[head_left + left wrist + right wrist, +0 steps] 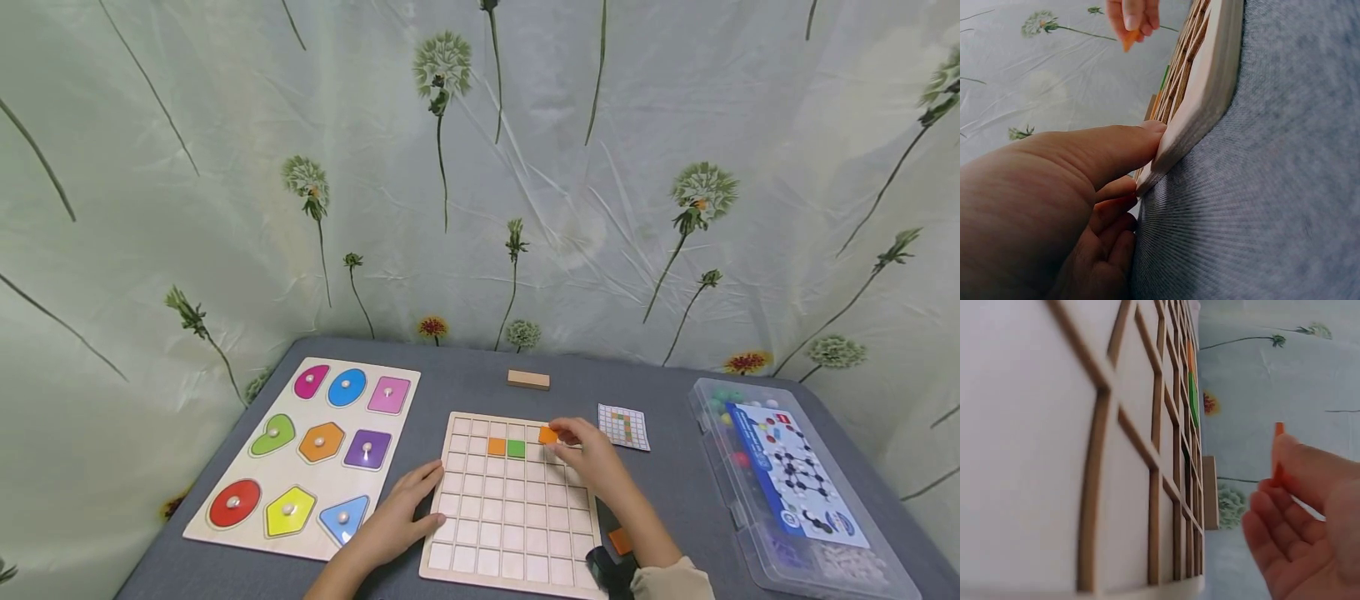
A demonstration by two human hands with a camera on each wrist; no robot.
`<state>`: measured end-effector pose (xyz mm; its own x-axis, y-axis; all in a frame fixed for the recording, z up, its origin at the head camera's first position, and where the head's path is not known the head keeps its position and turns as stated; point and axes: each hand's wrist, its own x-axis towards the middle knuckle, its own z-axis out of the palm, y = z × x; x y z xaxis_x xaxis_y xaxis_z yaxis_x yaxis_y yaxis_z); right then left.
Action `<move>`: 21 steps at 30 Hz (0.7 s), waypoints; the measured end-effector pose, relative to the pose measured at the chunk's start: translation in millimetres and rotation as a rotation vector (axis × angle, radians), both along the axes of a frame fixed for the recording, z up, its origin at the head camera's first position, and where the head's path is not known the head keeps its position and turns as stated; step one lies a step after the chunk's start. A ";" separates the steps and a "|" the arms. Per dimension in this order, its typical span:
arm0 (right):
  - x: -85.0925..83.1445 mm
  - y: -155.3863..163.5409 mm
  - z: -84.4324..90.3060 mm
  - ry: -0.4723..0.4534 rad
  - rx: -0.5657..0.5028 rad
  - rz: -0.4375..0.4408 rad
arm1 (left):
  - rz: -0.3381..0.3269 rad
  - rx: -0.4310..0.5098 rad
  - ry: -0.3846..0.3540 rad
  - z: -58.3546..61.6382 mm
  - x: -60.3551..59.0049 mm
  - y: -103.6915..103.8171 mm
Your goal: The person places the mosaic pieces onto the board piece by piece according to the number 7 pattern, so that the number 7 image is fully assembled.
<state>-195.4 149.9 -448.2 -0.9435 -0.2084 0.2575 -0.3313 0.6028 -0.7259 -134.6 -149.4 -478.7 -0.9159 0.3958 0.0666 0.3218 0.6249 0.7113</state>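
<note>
A wooden grid board (483, 512) lies on the dark cloth. In its upper part, an orange tile (497, 447) and a green tile (516, 449) sit side by side in two cells. My right hand (592, 457) pinches another orange square tile (547, 435) between thumb and fingers, over the board's upper right; in the right wrist view this tile (1279, 428) stands on edge, apart from the grid. My left hand (397, 512) rests at the board's left edge, its thumb (1141, 140) touching the rim in the left wrist view.
A printed grid card (624, 427) lies right of the board, and a wooden block (528, 380) behind it. A loose orange tile (620, 541) is beside my right forearm. To the left is a shape-puzzle board (300, 392); at the right, a clear plastic case (757, 533).
</note>
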 end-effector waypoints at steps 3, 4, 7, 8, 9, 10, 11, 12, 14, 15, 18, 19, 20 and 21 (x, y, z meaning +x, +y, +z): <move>-2.5 -2.2 -6.3 -0.026 0.011 0.014 | -0.002 0.003 -0.006 0.1 -0.2 0.1; -3.1 -2.3 -8.2 -0.031 0.021 0.025 | -0.003 0.004 -0.007 0.1 -0.3 0.0; -5.0 -2.7 -12.9 -0.039 0.062 0.068 | -0.005 0.003 -0.008 0.0 -0.4 -0.3; -5.9 -2.8 -14.5 -0.040 0.077 0.083 | -0.005 0.002 -0.007 0.1 -0.4 -0.5; -6.6 -2.9 -15.8 -0.041 0.089 0.094 | -0.006 0.000 -0.005 0.1 -0.3 -0.6; -7.3 -3.0 -17.0 -0.040 0.100 0.103 | -0.006 -0.001 -0.004 0.0 -0.3 -0.6; -8.1 -3.3 -18.1 -0.032 0.108 0.109 | -0.006 -0.003 -0.004 0.0 -0.4 -0.6; -8.8 -3.5 -18.9 -0.032 0.113 0.114 | -0.007 -0.002 -0.002 0.1 -0.3 -0.7; -10.2 -4.1 -20.5 -0.020 0.116 0.124 | -0.006 -0.003 0.000 0.0 -0.2 -0.7; -10.4 -4.4 -20.9 -0.015 0.114 0.127 | -0.007 -0.004 0.002 -0.1 -0.1 -0.7; -10.5 -5.3 -21.4 -0.019 0.102 0.131 | -0.004 -0.008 0.007 -0.6 -0.2 -0.7; -10.3 -5.6 -21.5 -0.024 0.098 0.126 | -0.004 -0.011 0.008 -0.9 -0.2 -0.6; -9.9 -5.7 -21.5 -0.030 0.093 0.122 | -0.004 -0.012 0.010 -1.0 -0.1 -0.6; -9.5 -5.8 -21.5 -0.037 0.089 0.112 | -0.004 -0.013 0.012 -1.0 -0.1 -0.6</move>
